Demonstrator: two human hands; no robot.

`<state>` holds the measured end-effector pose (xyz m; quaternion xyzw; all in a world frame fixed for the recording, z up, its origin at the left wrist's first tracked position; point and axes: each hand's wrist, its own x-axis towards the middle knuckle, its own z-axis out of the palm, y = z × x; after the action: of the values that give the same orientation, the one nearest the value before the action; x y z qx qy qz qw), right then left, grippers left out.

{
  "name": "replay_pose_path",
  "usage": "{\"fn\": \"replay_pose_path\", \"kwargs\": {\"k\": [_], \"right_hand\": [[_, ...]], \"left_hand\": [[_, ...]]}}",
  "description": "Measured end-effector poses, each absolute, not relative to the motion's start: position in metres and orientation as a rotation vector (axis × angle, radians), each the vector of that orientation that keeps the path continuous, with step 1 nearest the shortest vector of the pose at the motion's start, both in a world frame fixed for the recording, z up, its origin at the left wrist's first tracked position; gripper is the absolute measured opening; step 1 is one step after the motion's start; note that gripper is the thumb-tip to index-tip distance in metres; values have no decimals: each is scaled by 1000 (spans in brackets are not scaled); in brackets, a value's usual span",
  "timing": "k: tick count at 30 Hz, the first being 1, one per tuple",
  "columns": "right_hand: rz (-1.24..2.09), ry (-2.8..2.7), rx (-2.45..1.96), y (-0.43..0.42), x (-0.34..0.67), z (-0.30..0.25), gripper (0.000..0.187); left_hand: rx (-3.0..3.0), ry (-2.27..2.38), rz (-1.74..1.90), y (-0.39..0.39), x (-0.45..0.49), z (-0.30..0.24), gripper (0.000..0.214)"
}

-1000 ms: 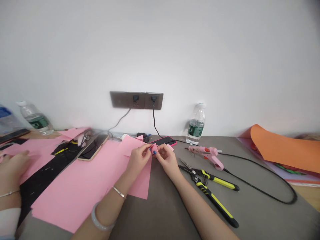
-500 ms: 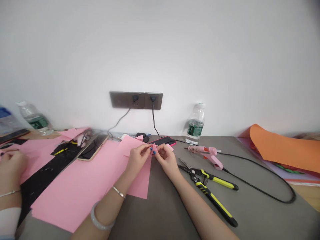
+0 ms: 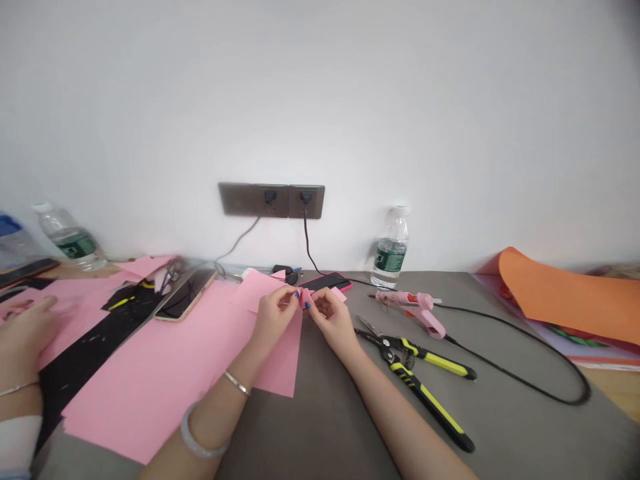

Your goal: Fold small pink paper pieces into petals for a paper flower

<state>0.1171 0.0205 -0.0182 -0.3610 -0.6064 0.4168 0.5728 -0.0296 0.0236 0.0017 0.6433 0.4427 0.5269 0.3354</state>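
A small folded piece of pink paper (image 3: pixel 305 298) is pinched between my two hands, above the table's middle. My left hand (image 3: pixel 275 311) holds it at its left side with thumb and forefinger. On the other side my right hand (image 3: pixel 331 316) grips it the same way, its remaining fingers curled. Sheets of pink paper (image 3: pixel 155 373) lie under and left of my left forearm. Just behind my hands rests a phone with a pink edge (image 3: pixel 327 282). Yellow-and-black pliers (image 3: pixel 407 353) lie open right of my right forearm.
A pink glue gun (image 3: pixel 415 303) with a black cable lies at the right. Behind it stands a water bottle (image 3: pixel 389 250). Orange paper (image 3: pixel 565 293) covers things at the far right. Another phone (image 3: pixel 186 294) sits on the pink sheets. A co-worker's hand (image 3: pixel 27 333) is at the left.
My fingers have shifted slightly on the small pink paper, the left ones moving a little up and left. The co-worker's hand at the left has turned and its fingers have moved.
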Motion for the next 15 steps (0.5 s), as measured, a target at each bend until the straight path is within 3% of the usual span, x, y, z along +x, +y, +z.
{"fn": "replay_pose_path", "kwargs": {"k": [15], "right_hand": [[948,-1433,-869,21,117,-18,25]], "left_hand": [[1547,1165,1356,24,-25,1,12]]}}
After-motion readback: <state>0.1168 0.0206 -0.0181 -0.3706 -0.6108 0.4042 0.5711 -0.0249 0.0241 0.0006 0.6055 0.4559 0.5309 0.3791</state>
